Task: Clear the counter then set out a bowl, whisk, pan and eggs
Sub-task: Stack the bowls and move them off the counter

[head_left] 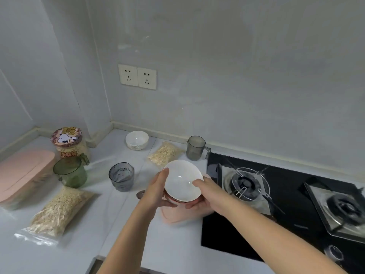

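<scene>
Both grips hold the bowl (182, 180): my left grip (158, 191) has its thumb on the near-left rim and its fingers curled beneath, and my right grip (205, 196) has its thumb over the right rim and its fingers under the reddish underside. The bowl tilts its white inside towards me, directly above a pink container (177, 217). I cannot tell whether the two touch, as the bowl and my fingers hide most of the container's top. The container's right side sits just beside the left edge of the black hob (280, 226), whose near burner (245, 183) is close to my right grip. To the left stands a grey tumbler (121, 177), apart from my left grip. Behind the bowl lie a small bag of oats (165, 153) and a grey mug (195, 148), with a second bowl (137, 139) near the back wall. Further left are a green jug (70, 172), a cartoon-lidded jar (68, 142), a pink box (23, 175) cut off by the frame, and a large bag of oats (59, 210). Bare worktop (136, 230) runs between that bag and the hob down to the front edge. A small dark shape by my left wrist is too blurred to make out.
</scene>
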### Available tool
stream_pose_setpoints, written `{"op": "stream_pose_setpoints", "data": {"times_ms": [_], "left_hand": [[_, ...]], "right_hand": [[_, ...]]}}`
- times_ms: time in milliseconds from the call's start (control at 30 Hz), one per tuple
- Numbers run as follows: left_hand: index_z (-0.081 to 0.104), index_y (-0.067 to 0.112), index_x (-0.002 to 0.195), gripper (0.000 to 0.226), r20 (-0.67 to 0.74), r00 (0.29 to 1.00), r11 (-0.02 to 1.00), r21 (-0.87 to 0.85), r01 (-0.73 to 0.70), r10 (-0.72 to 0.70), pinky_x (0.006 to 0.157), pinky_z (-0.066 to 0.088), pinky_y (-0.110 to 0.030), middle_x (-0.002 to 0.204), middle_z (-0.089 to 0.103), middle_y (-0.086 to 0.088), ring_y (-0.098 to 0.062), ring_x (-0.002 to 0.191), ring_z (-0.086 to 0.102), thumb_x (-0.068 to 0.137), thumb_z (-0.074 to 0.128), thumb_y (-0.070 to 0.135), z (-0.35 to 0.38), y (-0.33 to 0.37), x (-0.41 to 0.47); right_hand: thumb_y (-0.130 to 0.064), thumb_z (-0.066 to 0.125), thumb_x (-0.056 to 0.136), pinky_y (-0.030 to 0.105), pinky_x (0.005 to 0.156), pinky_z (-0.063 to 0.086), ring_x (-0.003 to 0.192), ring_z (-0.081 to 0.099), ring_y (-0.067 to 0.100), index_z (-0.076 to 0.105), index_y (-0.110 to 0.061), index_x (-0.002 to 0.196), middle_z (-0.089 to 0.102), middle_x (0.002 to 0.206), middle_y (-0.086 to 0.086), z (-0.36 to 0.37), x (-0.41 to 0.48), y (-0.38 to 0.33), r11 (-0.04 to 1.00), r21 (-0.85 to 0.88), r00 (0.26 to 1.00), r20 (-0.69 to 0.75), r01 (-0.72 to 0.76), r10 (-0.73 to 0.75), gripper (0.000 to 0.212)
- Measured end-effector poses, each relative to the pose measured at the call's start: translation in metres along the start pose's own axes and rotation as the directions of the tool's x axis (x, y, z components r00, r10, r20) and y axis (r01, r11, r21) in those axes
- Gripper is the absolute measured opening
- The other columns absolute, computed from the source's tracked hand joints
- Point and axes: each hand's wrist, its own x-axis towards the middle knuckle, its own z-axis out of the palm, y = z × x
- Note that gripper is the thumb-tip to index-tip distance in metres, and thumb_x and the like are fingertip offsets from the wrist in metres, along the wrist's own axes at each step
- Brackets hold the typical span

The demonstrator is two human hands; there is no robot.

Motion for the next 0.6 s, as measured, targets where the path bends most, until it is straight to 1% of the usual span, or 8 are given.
{"op": "stream_pose_setpoints", "data": {"times_ms": [67, 100, 133, 233, 300, 433, 533, 600], "left_hand": [[0.059, 0.027, 0.099, 0.019, -0.030, 0.999, 1.000, -0.028, -0.013, 0.012, 0.064, 0.058, -0.050, 0.101, 0.060, -0.010, -0.031, 0.085, 0.062, 0.097, 0.048, 0.042, 0.025, -0.009, -0.014], [0.058, 0.027, 0.095, 0.017, -0.018, 1.000, 1.000, -0.017, -0.013, 0.013, 0.067, 0.058, -0.052, 0.099, 0.059, -0.007, -0.029, 0.084, 0.061, 0.098, 0.047, 0.039, 0.058, -0.020, -0.031], [0.058, 0.026, 0.098, 0.018, 0.000, 1.000, 1.000, -0.012, -0.012, 0.012, 0.069, 0.057, -0.052, 0.099, 0.060, -0.006, -0.028, 0.085, 0.060, 0.099, 0.045, 0.039, 0.077, -0.027, -0.042], [0.055, 0.025, 0.118, 0.034, 0.123, 0.992, 0.999, 0.040, 0.010, -0.015, 0.069, 0.058, -0.048, 0.108, 0.062, -0.007, -0.030, 0.093, 0.063, 0.098, 0.039, 0.048, 0.141, -0.061, -0.070], [0.054, 0.026, 0.122, 0.038, 0.195, 0.981, 0.996, 0.085, -0.003, -0.013, 0.070, 0.059, -0.046, 0.114, 0.061, -0.007, -0.030, 0.098, 0.063, 0.097, 0.040, 0.051, 0.176, -0.077, -0.083], [0.055, 0.033, 0.109, 0.025, 0.368, 0.930, 0.981, 0.176, -0.077, 0.008, 0.067, 0.059, -0.040, 0.107, 0.060, 0.001, -0.021, 0.093, 0.062, 0.098, 0.041, 0.050, 0.268, -0.090, -0.114], [0.055, 0.029, 0.111, 0.026, 0.427, 0.904, 0.965, 0.225, -0.133, 0.025, 0.064, 0.059, -0.038, 0.106, 0.058, 0.002, -0.017, 0.093, 0.059, 0.097, 0.044, 0.048, 0.324, -0.096, -0.119], [0.057, 0.028, 0.105, 0.023, 0.462, 0.886, 0.951, 0.261, -0.165, 0.026, 0.058, 0.058, -0.033, 0.105, 0.058, 0.000, -0.018, 0.092, 0.058, 0.096, 0.046, 0.047, 0.370, -0.105, -0.121]], "right_hand": [[-0.016, 0.035, 0.098, 0.028, 0.046, 0.052, 0.060, 0.069, 0.029, 0.042, -0.014, 0.129, 0.069, 0.084, 0.019, -0.021, -0.018, 0.016, 1.000, 0.015, 1.000, -0.015, -0.002, 0.003, 0.031], [-0.016, 0.034, 0.098, 0.027, 0.046, 0.051, 0.062, 0.069, 0.029, 0.042, -0.013, 0.130, 0.069, 0.083, 0.019, -0.049, -0.044, 0.034, 1.000, 0.024, 0.999, -0.053, 0.006, -0.005, 0.033], [-0.016, 0.034, 0.098, 0.027, 0.046, 0.050, 0.063, 0.070, 0.029, 0.042, -0.012, 0.130, 0.070, 0.083, 0.019, -0.065, -0.059, 0.045, 1.000, 0.024, 0.997, -0.078, 0.009, -0.007, 0.033], [-0.014, 0.033, 0.098, 0.026, 0.049, 0.050, 0.063, 0.070, 0.025, 0.043, -0.015, 0.128, 0.070, 0.084, 0.015, -0.121, -0.109, 0.082, 1.000, 0.007, 0.984, -0.180, 0.017, -0.016, 0.032], [-0.012, 0.032, 0.096, 0.027, 0.051, 0.050, 0.064, 0.070, 0.026, 0.046, -0.013, 0.129, 0.070, 0.089, 0.016, -0.154, -0.137, 0.102, 1.000, 0.009, 0.971, -0.239, 0.018, -0.015, 0.035], [-0.008, 0.033, 0.095, 0.028, 0.054, 0.053, 0.067, 0.072, 0.029, 0.048, -0.012, 0.130, 0.069, 0.099, 0.018, -0.231, -0.193, 0.142, 0.996, 0.069, 0.916, -0.400, 0.050, -0.018, 0.038], [-0.008, 0.035, 0.094, 0.029, 0.057, 0.054, 0.069, 0.073, 0.031, 0.048, -0.013, 0.131, 0.068, 0.102, 0.018, -0.275, -0.218, 0.162, 0.985, 0.145, 0.868, -0.496, 0.094, -0.010, 0.039], [-0.008, 0.036, 0.094, 0.029, 0.057, 0.055, 0.070, 0.073, 0.032, 0.048, -0.015, 0.131, 0.067, 0.101, 0.016, -0.309, -0.234, 0.180, 0.974, 0.193, 0.826, -0.564, 0.121, 0.009, 0.039]]}}
